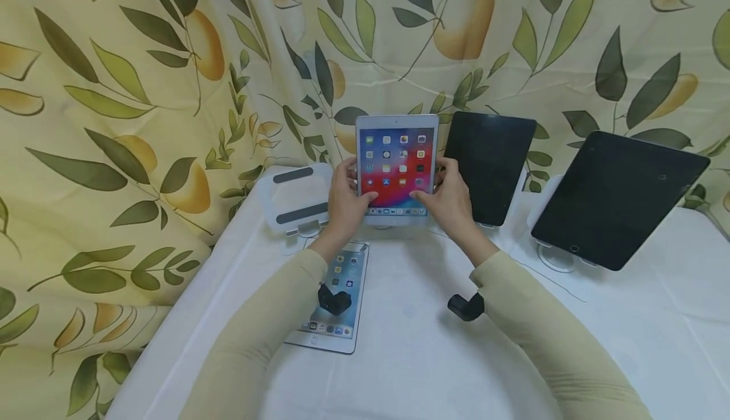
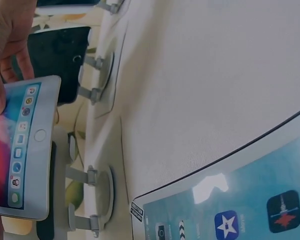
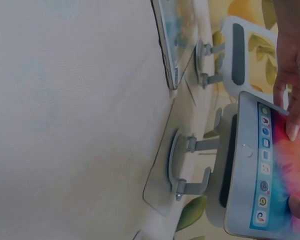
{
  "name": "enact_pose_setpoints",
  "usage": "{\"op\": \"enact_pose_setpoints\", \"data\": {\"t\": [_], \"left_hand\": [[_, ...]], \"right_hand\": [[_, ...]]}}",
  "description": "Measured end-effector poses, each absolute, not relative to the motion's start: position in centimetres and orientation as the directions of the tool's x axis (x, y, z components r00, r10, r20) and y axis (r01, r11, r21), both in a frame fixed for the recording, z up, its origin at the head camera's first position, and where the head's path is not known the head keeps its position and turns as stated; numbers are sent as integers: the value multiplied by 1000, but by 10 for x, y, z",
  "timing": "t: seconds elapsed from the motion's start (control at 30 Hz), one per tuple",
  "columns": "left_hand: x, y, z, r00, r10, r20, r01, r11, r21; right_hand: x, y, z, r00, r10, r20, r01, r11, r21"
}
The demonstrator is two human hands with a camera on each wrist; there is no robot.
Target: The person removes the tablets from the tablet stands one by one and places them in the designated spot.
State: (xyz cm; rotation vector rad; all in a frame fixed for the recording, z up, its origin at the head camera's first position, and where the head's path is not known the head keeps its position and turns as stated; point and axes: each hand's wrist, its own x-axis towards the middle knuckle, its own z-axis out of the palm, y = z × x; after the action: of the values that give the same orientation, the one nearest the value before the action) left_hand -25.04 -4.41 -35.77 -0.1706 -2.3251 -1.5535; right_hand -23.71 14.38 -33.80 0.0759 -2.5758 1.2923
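Note:
A white tablet (image 1: 395, 160) with a lit red and blue screen is held upright between both hands in the head view. My left hand (image 1: 347, 203) grips its left edge, thumb on the front. On the opposite edge my right hand (image 1: 450, 198) grips the same way, with its thumb near the lower screen. Behind the tablet, the right wrist view has a stand with a dark pad (image 3: 229, 161) and hooked supports (image 3: 195, 188) below. Whether the tablet touches that stand is unclear. Most fingers are hidden behind the tablet.
A second lit tablet (image 1: 342, 293) lies on the white tablecloth (image 1: 410, 344), partly under the left forearm. A white stand (image 1: 299, 197) with dark strips holds nothing at left. Two dark-screened tablets (image 1: 489, 166) stand on the right, the farther one (image 1: 618, 198) tilted. A leaf-patterned curtain (image 1: 171, 122) hangs behind.

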Motion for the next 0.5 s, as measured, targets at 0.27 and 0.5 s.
{"op": "enact_pose_setpoints", "data": {"t": [0.27, 0.5], "left_hand": [[-229, -43, -358, -952, -45, 303, 265, 373, 889], [-211, -40, -358, -952, -36, 304, 262, 418, 870]], "right_hand": [[-211, 150, -332, -974, 50, 222, -141, 630, -764], [-193, 155, -335, -973, 41, 227, -148, 644, -751]]}}
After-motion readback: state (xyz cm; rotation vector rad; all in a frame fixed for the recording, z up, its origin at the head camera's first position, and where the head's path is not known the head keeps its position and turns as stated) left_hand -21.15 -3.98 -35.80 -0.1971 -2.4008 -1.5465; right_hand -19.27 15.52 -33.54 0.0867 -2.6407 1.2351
